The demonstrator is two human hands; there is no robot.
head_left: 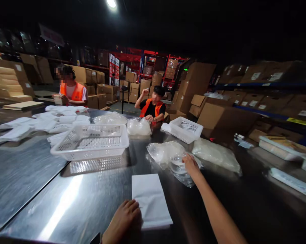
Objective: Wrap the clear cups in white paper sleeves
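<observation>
A flat white mailer bag [151, 200] lies on the metal table in front of me. My left hand [127, 213], its fingers curled, closes on the left edge of this bag. My right hand [191, 166] reaches forward to an open clear plastic bag [184, 178] with clear, rounded items inside. The right fingers are bent together at the bag's mouth; what they pinch is too small and blurred to make out. Beside that bag on the left is a filled clear bag [163, 152], and to the right lies a long, full translucent bag [216, 156].
A white perforated basket [92, 154] stands left of centre, a smaller one [186, 130] farther right. White packages [23, 128] are piled at the far left. Two people in orange vests [74, 93] [156, 108] are across the table. Trays [278, 149] lie at right, near cardboard boxes [224, 118].
</observation>
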